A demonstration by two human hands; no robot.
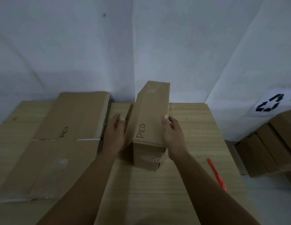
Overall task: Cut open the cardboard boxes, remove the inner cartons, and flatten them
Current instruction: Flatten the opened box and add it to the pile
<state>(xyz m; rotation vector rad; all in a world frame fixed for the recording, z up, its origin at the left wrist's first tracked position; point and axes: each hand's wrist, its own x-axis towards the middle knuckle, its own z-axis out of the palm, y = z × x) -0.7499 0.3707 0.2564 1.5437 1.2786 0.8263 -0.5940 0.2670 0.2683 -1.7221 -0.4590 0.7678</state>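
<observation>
Two hands on one long cardboard box [151, 114], marked PICO, lying mid-table [198, 135]: my left hand [116, 129] lies straight-fingered against its left side, my right hand [172, 130] grips its right edge, thumb on top. One stack of flattened cartons [65, 127] lies left of it; one red cutter [217, 174] lies to the right, apart from the box.

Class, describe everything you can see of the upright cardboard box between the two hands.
The cardboard box is long, narrow and plain brown, with "PICO" printed on its top face. It stands on the wooden table, running away from the camera toward the wall. Clear tape shows on its near end, which looks closed. A loose flap hangs along its left side. The left hand lies against that side; the right hand grips the right edge, thumb on top.
</observation>
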